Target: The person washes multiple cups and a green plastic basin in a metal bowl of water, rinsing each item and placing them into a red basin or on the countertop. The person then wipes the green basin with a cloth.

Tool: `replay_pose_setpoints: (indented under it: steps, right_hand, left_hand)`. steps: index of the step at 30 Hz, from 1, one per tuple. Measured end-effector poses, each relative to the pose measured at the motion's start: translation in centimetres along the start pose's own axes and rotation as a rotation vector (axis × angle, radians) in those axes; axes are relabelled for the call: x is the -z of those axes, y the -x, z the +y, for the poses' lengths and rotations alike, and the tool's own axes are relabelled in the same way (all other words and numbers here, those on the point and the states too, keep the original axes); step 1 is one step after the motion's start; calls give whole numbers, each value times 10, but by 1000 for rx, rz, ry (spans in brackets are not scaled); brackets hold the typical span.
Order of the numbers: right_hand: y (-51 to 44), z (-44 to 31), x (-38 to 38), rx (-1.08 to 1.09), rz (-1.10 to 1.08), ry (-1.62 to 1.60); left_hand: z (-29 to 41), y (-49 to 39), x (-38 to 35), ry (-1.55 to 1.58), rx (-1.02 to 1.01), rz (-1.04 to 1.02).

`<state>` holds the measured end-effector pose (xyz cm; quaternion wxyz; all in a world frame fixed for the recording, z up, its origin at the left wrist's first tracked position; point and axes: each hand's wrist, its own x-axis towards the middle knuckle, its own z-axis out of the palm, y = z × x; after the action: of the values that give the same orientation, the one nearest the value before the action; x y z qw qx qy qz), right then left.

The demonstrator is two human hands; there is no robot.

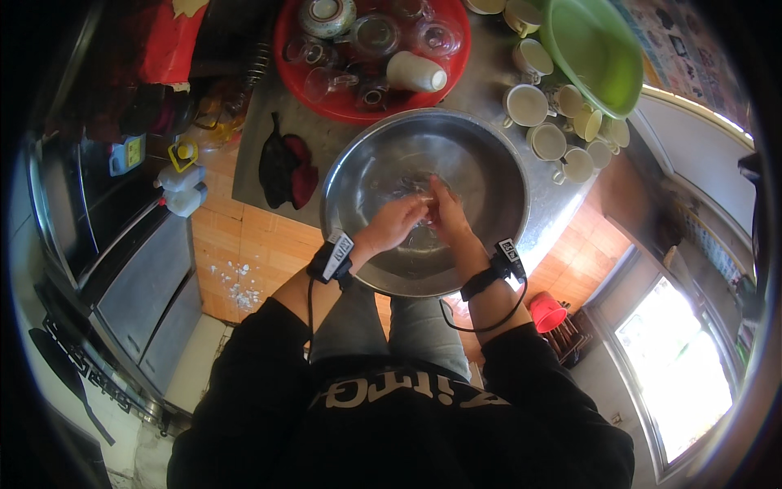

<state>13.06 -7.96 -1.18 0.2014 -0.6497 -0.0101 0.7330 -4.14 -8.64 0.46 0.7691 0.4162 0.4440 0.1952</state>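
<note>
A large stainless steel basin (489,244) stands at the table's near edge, with water in it. Both hands are over its middle, close together. My left hand (400,219) and my right hand (447,211) meet around a clear, glass-like object (421,191); its exact shape is blurred and partly covered by the fingers. Behind the basin, a red plastic basin (282,73) holds clear glass vessels, a white cup (416,72) lying on its side and a patterned bowl (328,17) turned upside down.
Several light cups (526,105) stand to the right, beside a green plastic basin (595,55). A black and dark red cloth item (287,165) lies left of the steel basin. Plastic jugs (183,186) stand farther left, and a red bucket (548,313) is low on the right.
</note>
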Motion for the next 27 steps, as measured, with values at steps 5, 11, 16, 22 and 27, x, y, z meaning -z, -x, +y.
replay_pose_setpoints:
  steps: [5,11,16,22,27]
  right_hand:
    - [-1,-11,7,-112,-80,-4]
    - [16,-8,-21,381,251,465]
    - [25,-27,-26,105,375,515]
    - [28,-16,-17,375,206,500]
    - [62,-16,-13,669,185,597]
  left_hand:
    - [7,-2,12,-878,-454,78]
    - [-19,-18,-12,25,-48,261]
    - [-31,-28,-12,-30,151,368]
    - [-10,-22,-8,390,-37,363]
    - [17,2,-14,826,41,236]
